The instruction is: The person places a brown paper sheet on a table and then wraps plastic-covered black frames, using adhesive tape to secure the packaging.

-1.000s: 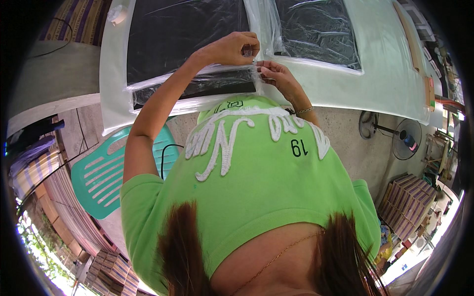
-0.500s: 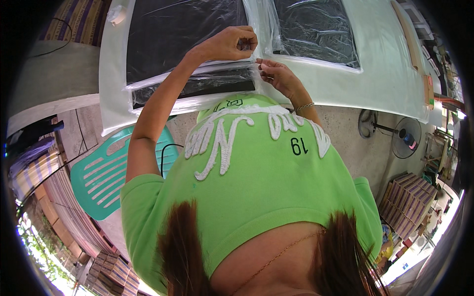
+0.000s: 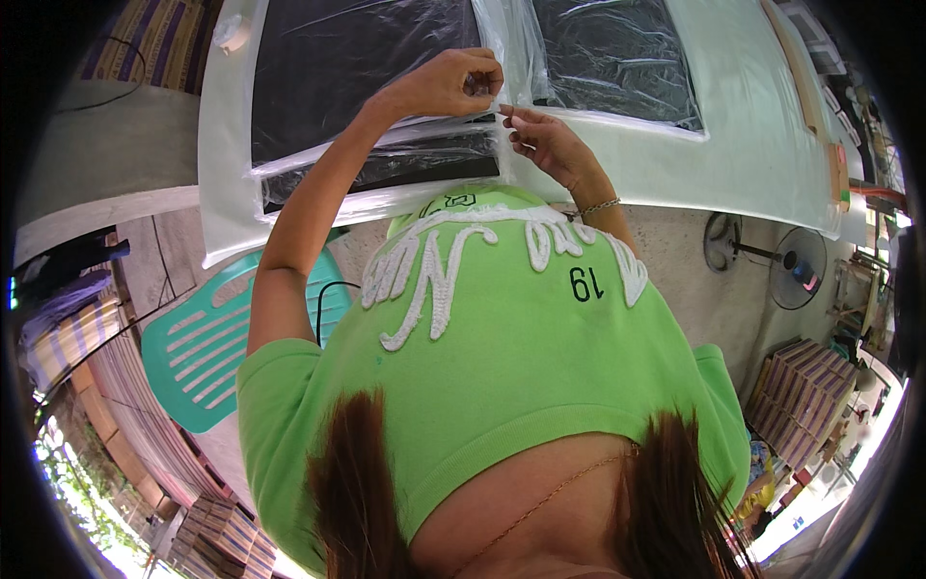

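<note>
A black panel in clear plastic film lies on the table in front of me, its lower strip also under wrinkled film. My left hand is over the panel's right side, thumb and fingers pinched at the edge of the clear plastic film. Just right of and below it, my right hand has its thumb and forefinger together at the same film edge, its other fingers curled. The exact bit between the fingertips is too small to make out. To the right lies a second film-wrapped black panel.
A pale sheet covers the table. A whitish roll sits at its far left corner, and brown board strips lie along the right. A green plastic chair stands at my left, a fan at my right.
My right hand has risen slightly toward the left hand, its fingertips a little higher along the film edge. The left hand stays pinched in nearly the same spot.
</note>
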Demonstrator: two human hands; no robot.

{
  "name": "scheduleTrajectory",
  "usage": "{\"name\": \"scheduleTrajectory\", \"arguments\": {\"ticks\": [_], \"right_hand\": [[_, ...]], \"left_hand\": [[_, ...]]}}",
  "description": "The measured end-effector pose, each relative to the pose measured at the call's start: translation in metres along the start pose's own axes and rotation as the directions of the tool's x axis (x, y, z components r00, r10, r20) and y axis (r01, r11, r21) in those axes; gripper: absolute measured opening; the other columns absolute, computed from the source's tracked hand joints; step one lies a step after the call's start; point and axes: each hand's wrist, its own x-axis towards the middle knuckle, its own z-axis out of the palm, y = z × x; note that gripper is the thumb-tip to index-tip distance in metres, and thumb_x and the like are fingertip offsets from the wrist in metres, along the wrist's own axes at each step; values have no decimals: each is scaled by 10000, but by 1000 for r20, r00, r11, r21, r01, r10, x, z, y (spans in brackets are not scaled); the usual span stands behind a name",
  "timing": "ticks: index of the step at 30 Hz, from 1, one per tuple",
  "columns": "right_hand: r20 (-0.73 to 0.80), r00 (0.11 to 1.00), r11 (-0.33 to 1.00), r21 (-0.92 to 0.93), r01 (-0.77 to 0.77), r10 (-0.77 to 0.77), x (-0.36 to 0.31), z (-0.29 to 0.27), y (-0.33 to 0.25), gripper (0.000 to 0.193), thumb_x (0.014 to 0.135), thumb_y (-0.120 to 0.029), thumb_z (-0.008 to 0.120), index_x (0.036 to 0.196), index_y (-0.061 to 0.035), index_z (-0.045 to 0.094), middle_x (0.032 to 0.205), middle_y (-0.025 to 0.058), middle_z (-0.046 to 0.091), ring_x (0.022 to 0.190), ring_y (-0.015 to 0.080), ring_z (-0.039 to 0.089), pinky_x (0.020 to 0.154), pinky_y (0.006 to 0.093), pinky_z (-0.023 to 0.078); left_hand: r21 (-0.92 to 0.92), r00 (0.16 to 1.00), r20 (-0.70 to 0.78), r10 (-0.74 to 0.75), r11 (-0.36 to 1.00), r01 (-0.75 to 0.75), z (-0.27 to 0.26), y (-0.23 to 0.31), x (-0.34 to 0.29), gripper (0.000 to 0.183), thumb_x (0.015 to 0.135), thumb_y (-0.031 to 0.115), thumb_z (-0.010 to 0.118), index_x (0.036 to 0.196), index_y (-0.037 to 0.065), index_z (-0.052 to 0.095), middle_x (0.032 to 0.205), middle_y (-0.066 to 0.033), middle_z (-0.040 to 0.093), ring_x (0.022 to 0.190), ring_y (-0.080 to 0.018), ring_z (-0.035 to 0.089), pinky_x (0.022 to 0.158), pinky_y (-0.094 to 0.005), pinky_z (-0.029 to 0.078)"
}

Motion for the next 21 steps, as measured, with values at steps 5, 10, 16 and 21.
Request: {"name": "scheduleTrajectory", "arguments": {"ticks": [5, 10, 16, 21], "right_hand": [[51, 999, 991, 135, 5, -12, -1, 5, -4, 333, 877, -108, 547, 1189, 0, 513, 944, 39, 540, 868, 134, 522, 836, 253, 458], [139, 982, 918, 391, 62, -126, 17, 18, -3, 274, 897, -143, 527, 1108, 29, 498, 1038, 112, 544, 1013, 215, 533, 946, 317, 448], [237, 962, 988, 105, 113, -135, 92, 11, -25, 608, 871, -504, 489, 1139, 40, 438, 1096, 127, 522, 1006, 221, 538, 861, 315, 463], [-4, 979, 953, -229, 199, -205, 132, 36, -65, 780, 741, -520, 655, 1197, 56, 394, 1121, 176, 489, 918, 203, 540, 834, 329, 449]], "left_hand": [[18, 1000, -1, -9, 1000, 9, -2, 5, 0, 98, 738, 79, 612, 785, 7, 566, 749, -20, 518, 631, -101, 478, 588, -252, 418], [55, 999, -13, -41, 998, 42, -5, 11, 0, 118, 729, 84, 628, 795, 5, 570, 762, -34, 519, 635, -119, 491, 596, -261, 423], [14, 998, -53, 19, 1000, -19, 3, 20, -4, 112, 698, 26, 625, 784, -1, 558, 761, -56, 492, 612, -145, 469, 577, -279, 407], [-38, 992, -110, -63, 997, 60, 5, 28, -15, 112, 706, 25, 630, 796, 8, 565, 791, -44, 489, 637, -134, 465, 592, -270, 410]]}}
